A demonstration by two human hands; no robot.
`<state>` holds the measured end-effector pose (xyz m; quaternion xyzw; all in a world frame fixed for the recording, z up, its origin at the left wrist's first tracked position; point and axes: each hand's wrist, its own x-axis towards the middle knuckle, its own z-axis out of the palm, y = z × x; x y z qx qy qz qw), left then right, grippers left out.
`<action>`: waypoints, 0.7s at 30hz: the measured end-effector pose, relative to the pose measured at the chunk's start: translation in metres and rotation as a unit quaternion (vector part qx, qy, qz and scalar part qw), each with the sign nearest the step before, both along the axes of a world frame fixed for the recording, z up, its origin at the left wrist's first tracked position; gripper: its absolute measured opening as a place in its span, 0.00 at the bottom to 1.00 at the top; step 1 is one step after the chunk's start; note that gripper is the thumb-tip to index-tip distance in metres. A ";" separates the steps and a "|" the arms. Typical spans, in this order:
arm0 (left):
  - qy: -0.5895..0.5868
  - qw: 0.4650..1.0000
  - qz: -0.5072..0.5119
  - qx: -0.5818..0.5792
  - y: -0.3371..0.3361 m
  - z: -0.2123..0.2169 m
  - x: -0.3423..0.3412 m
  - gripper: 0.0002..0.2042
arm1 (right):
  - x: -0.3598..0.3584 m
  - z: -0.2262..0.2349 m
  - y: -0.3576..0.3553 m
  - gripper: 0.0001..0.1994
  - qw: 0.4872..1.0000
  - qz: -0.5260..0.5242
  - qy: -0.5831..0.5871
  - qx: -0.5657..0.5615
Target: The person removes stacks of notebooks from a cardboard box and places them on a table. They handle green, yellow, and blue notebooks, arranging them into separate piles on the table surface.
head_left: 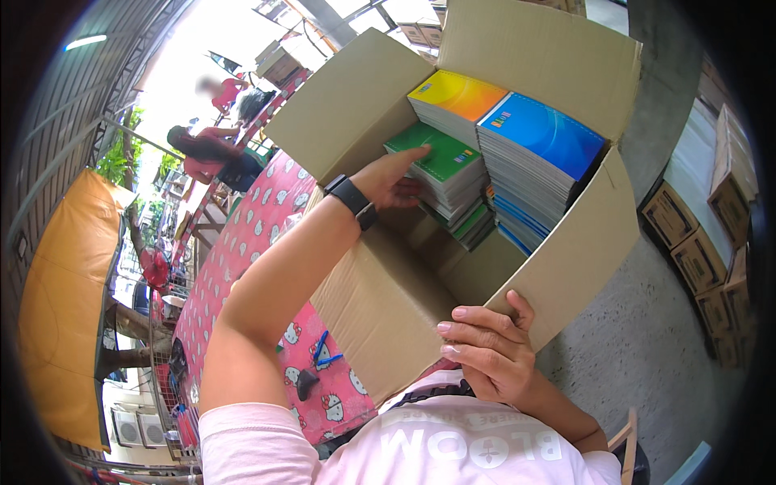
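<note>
A large open cardboard box stands in front of me, its flaps folded outward. Inside, at the far side, are stacks of notebooks: a yellow-orange stack, a taller blue stack and a lower green stack. My left hand, with a dark watch at its wrist, reaches into the box. Its thumb lies on the top green notebook and its fingers curl against the stack's near side. My right hand grips the box's near right edge, fingers bent over the cardboard. The near part of the box shows bare cardboard bottom.
Under the box's left side is a table with a pink patterned cloth, where blue-handled scissors and a small dark object lie. Two people work farther along at the upper left. Several closed cartons stand to the right on the grey floor.
</note>
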<state>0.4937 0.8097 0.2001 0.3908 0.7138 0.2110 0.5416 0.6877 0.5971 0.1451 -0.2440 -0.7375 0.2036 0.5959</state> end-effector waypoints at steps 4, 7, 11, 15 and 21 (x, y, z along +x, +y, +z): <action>0.017 0.998 -0.055 0.038 -0.004 0.005 -0.001 0.28 | 0.001 0.001 0.001 0.07 1.000 0.000 0.006 -0.001; 0.055 0.994 -0.080 0.060 -0.003 0.006 -0.002 0.29 | 0.001 0.002 0.000 0.07 1.000 0.000 0.006 -0.003; 0.101 0.987 -0.102 0.075 -0.006 0.013 0.003 0.29 | 0.001 0.000 0.001 0.06 1.000 -0.003 0.008 -0.003; -0.034 0.997 -0.005 0.074 -0.005 0.006 0.001 0.32 | 0.000 0.001 -0.001 0.06 1.000 -0.008 0.003 0.000; -0.152 0.987 0.051 0.032 0.007 -0.002 0.006 0.32 | -0.003 0.000 -0.001 0.06 1.000 -0.025 0.006 0.015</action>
